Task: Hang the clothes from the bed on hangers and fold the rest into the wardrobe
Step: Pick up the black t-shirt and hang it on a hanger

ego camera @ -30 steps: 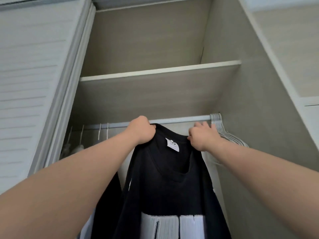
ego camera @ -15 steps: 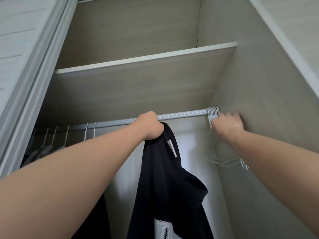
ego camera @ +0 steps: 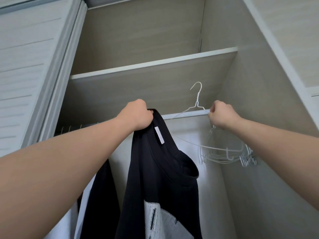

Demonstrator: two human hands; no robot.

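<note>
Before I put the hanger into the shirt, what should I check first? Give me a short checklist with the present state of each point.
1. Left hand grips the black shirt at the collar: ok.
2. Right hand holds one white hanger, with its hook above the rail: ok.
3. Held hanger is free of the spare hangers below: cannot tell, the wires overlap.
4. Shirt neck hangs open: ok.
5. Bare stretch of rail between the two hands: ok.
</note>
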